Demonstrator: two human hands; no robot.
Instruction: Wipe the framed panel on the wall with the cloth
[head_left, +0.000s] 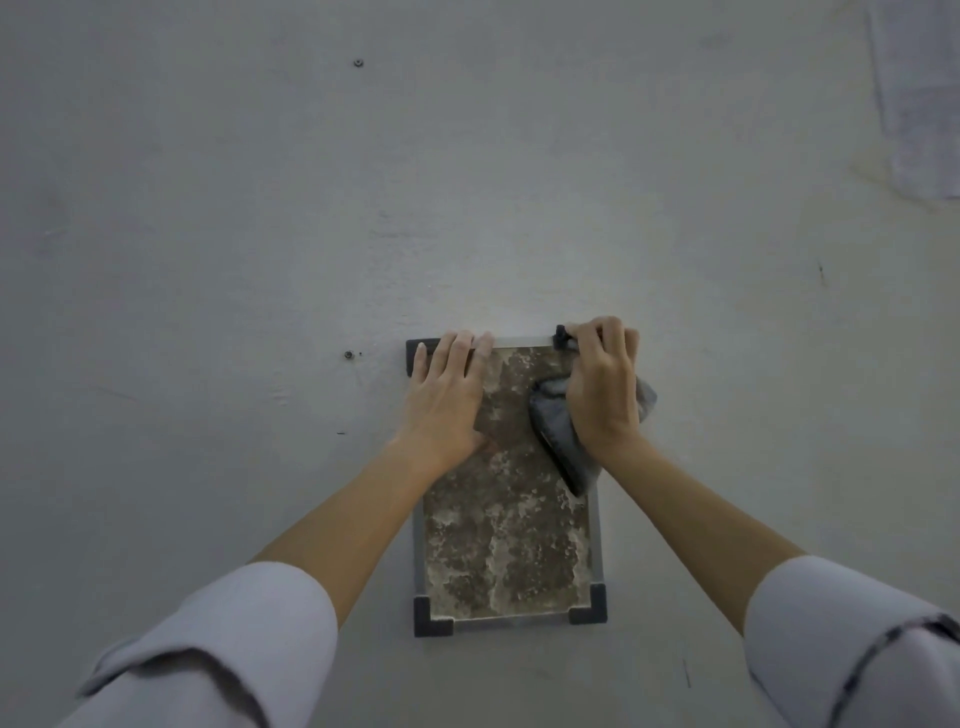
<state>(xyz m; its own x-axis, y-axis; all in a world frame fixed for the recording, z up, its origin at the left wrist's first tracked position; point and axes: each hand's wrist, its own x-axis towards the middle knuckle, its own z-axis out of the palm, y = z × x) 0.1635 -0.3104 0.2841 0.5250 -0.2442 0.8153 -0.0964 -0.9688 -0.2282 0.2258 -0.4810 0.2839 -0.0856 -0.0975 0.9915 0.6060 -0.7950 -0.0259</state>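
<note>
while hands (447, 395) (602, 384) press the mottled panel (504, 540), grey wall (208, 234) surrounds it

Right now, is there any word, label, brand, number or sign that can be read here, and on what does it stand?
No text can be read.
framed panel: only mottled brown and pale patches, no letters.
cloth: plain grey, no label shows.
pale sheet at the upper right of the wall: too blurred to tell whether it bears writing.
</note>
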